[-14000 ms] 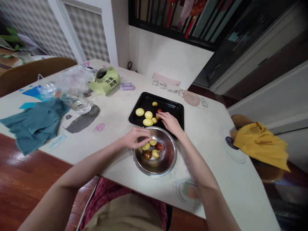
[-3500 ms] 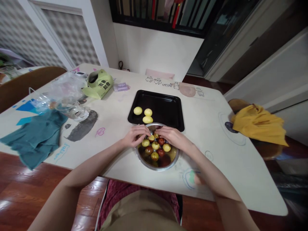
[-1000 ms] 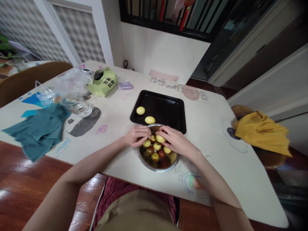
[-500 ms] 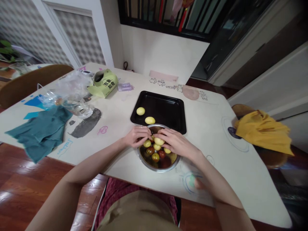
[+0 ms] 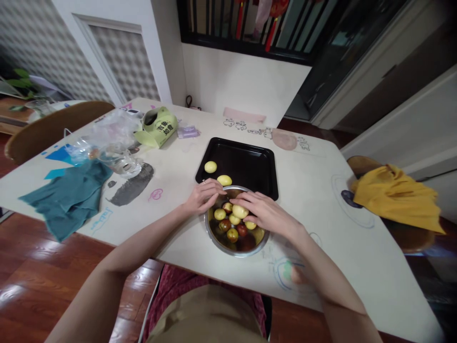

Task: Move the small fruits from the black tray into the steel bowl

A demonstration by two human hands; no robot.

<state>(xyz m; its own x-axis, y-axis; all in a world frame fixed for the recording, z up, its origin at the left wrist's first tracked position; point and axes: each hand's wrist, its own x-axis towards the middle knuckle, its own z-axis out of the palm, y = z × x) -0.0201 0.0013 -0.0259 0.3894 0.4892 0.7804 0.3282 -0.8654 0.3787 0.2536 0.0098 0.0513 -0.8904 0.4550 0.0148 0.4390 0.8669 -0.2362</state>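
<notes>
In the head view, a round metal bowl point(image 5: 236, 254) stands near the table's front edge. It holds several jujube-like fruits, some yellow-green, some mottled red-brown, such as a brown one point(image 5: 224, 225). My right hand point(image 5: 262, 209) reaches over the bowl's right side, closed on a pale yellow fruit point(image 5: 240, 211) above the others. My left hand point(image 5: 204, 196) is at the bowl's upper left rim, fingers curved, thumb apart from them, with nothing visible between. Just behind the bowl lies a black tray point(image 5: 246, 162) with two pale yellow fruits point(image 5: 210, 166) at its left side.
Left on the white table point(image 5: 171, 214) lie a teal cloth point(image 5: 71, 200), a clear glass pitcher point(image 5: 124, 164), crumpled clear plastic point(image 5: 114, 128), a green paper box point(image 5: 159, 126) and a small purple packet point(image 5: 188, 132). A yellow cloth point(image 5: 396, 200) hangs over a chair at right.
My left hand has drawn back up and left from the fruits to the bowl's rim. My right hand keeps the yellow fruit over the bowl. The view has shifted slightly.
</notes>
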